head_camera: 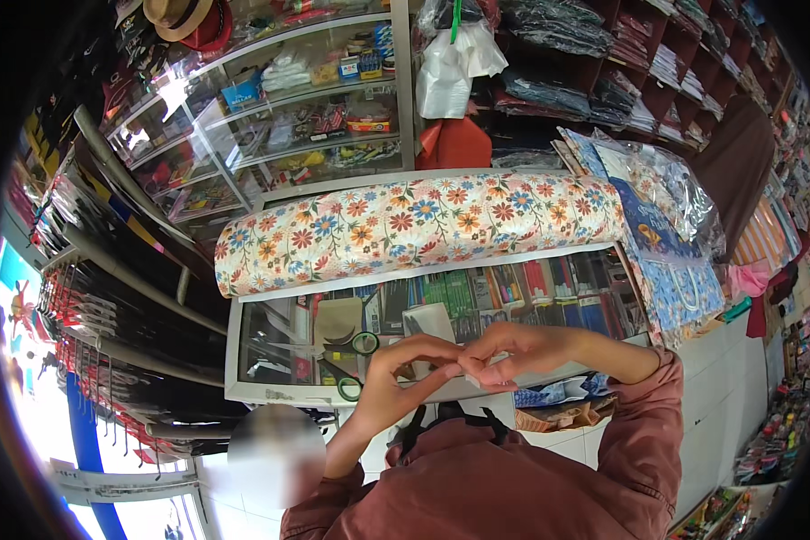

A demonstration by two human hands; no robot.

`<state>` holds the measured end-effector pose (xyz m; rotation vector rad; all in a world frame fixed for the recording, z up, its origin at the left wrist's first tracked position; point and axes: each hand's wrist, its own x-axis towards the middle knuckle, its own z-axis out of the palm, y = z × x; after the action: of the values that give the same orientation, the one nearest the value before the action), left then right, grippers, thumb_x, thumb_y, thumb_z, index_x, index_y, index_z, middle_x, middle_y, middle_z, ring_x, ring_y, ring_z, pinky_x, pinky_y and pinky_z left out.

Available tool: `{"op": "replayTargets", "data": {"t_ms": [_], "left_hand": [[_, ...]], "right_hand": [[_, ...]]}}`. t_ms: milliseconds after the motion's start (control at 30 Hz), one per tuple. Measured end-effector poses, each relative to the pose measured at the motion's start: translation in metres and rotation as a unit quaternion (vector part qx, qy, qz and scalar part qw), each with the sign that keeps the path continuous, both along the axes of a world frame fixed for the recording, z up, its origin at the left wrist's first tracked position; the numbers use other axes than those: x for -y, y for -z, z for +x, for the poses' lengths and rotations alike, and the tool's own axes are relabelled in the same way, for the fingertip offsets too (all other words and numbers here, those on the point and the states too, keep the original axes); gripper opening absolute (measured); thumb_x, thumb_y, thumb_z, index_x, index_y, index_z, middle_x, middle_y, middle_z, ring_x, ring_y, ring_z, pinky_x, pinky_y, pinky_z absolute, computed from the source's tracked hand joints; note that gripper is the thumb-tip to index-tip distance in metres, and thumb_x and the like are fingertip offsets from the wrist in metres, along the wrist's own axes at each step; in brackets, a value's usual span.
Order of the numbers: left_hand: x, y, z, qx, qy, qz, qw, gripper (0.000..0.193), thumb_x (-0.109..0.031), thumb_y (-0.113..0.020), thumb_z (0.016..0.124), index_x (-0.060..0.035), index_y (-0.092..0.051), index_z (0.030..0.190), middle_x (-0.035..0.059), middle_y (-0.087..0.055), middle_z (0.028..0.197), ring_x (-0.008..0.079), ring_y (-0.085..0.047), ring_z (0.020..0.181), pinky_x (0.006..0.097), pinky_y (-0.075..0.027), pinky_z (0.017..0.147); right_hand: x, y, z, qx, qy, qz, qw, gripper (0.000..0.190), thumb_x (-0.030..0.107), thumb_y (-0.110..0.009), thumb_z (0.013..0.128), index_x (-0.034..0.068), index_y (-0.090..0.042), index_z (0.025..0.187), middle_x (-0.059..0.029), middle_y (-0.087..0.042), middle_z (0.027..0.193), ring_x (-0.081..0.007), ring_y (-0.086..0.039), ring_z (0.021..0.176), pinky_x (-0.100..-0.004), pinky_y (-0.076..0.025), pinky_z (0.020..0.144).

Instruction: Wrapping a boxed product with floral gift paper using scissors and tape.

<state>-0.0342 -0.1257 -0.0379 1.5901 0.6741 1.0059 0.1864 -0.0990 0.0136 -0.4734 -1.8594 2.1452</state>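
My left hand (405, 381) and my right hand (516, 354) meet at the fingertips above the front edge of a glass display counter (277, 391). Between them is a small pale piece, too small to name. Scissors with green-ringed handles (351, 387) lie on the glass beside my left hand. Behind my hands, a roll of floral wrapping paper (412, 229) stretches across the counter, its white underside showing along the near edge.
Blue patterned gift bags (692, 297) and clear plastic packaging (688, 196) are at the counter's right end. Clothes racks (142, 351) crowd the left. A glass cabinet (405, 88) and shelves of packed garments (553, 94) stand behind. More bags (563, 412) are below the counter's front edge.
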Motion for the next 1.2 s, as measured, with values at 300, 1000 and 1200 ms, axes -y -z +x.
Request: {"op": "replayTargets", "data": {"t_ms": [300, 1000, 1200], "left_hand": [[-0.007, 0.004, 0.027, -0.030, 0.033, 0.032, 0.998, 0.021, 0.005, -0.070, 0.080, -0.0006, -0.069, 0.100, 0.0102, -0.068, 0.099, 0.0208, -0.065, 0.093, 0.0319, -0.050, 0.081], [-0.017, -0.019, 0.005, -0.211, -0.090, 0.136, 0.964, 0.010, -0.002, -0.070, 0.081, -0.0018, -0.068, 0.090, 0.0110, -0.067, 0.084, 0.0276, -0.065, 0.078, 0.0347, -0.049, 0.072], [-0.038, -0.019, -0.003, -0.224, -0.110, 0.167, 0.954, 0.024, -0.007, -0.071, 0.081, 0.0007, -0.064, 0.103, 0.0126, -0.067, 0.080, 0.0274, -0.065, 0.076, 0.0357, -0.049, 0.072]], "right_hand": [[-0.006, 0.012, 0.027, -0.001, -0.042, 0.049, 0.998, 0.034, 0.031, -0.054, 0.096, 0.007, -0.046, 0.075, 0.0034, -0.045, 0.062, -0.0074, -0.046, 0.059, -0.0285, -0.041, 0.069], [-0.026, 0.006, 0.045, 0.220, 0.080, 0.337, 0.912, 0.024, 0.025, -0.065, 0.090, 0.004, -0.060, 0.080, -0.0027, -0.058, 0.067, -0.0159, -0.058, 0.071, -0.0312, -0.042, 0.077], [-0.041, 0.031, 0.032, 0.152, 0.218, 0.486, 0.833, 0.018, 0.019, -0.071, 0.084, 0.006, -0.060, 0.076, -0.0056, -0.061, 0.080, -0.0246, -0.060, 0.082, -0.0371, -0.043, 0.081]]}}
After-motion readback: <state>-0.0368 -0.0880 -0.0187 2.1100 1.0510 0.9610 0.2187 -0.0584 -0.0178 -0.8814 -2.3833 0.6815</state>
